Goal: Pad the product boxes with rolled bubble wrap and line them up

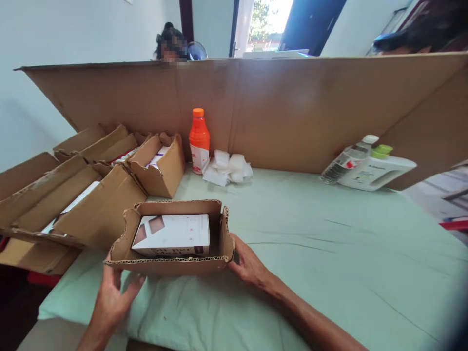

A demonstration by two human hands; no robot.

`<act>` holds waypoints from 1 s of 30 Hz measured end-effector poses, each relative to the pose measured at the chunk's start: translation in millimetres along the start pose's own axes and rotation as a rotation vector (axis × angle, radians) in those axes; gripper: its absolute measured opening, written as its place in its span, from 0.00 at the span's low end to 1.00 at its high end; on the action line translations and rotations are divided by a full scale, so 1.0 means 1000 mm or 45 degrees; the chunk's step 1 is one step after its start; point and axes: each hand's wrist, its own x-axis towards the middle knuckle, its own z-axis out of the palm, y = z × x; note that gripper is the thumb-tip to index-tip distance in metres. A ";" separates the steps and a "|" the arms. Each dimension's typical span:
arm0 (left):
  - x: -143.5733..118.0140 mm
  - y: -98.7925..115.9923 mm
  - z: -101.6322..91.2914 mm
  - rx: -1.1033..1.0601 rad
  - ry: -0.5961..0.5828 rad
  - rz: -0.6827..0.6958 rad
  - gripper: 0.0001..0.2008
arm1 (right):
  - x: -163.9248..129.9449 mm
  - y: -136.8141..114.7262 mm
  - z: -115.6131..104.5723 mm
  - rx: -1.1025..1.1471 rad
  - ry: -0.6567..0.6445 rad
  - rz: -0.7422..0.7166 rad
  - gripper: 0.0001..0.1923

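A small open cardboard box [219, 234] rests on the pale green cloth near me, with a white product carton [173, 234] lying inside it. My left hand [111, 297] grips the box's near left corner from below. My right hand [248, 265] presses against the box's right end, fingers wrapped at the corner flap. Both hands hold the same box.
Several open cardboard boxes [157, 168] holding white cartons crowd the left side. An orange bottle [199, 139], white wads [228, 168], a clear water bottle [347, 158] and a white jug [376, 170] stand along a tall cardboard wall [300, 107]. A person's head shows behind it.
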 end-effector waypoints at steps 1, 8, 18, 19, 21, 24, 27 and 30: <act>-0.001 -0.002 0.011 -0.064 -0.037 -0.066 0.44 | -0.002 0.000 0.001 0.026 0.011 0.003 0.34; 0.007 0.015 0.081 -0.307 -0.200 -0.108 0.43 | -0.019 0.006 -0.019 0.068 0.265 0.130 0.28; 0.021 0.002 0.149 -0.283 -0.317 -0.042 0.40 | -0.042 0.021 -0.055 0.035 0.572 0.242 0.21; 0.021 0.001 0.150 -0.269 -0.299 -0.052 0.40 | -0.041 0.021 -0.055 0.032 0.565 0.235 0.22; 0.020 -0.001 0.150 -0.239 -0.268 -0.061 0.39 | -0.038 0.020 -0.056 0.039 0.561 0.232 0.24; 0.016 -0.001 0.150 -0.210 -0.237 -0.079 0.38 | -0.037 0.024 -0.056 0.061 0.567 0.239 0.25; 0.013 -0.007 0.150 -0.179 -0.220 -0.124 0.42 | -0.040 0.031 -0.053 0.032 0.575 0.250 0.24; 0.012 -0.017 0.149 -0.140 -0.217 -0.131 0.43 | -0.043 0.037 -0.053 -0.035 0.582 0.268 0.22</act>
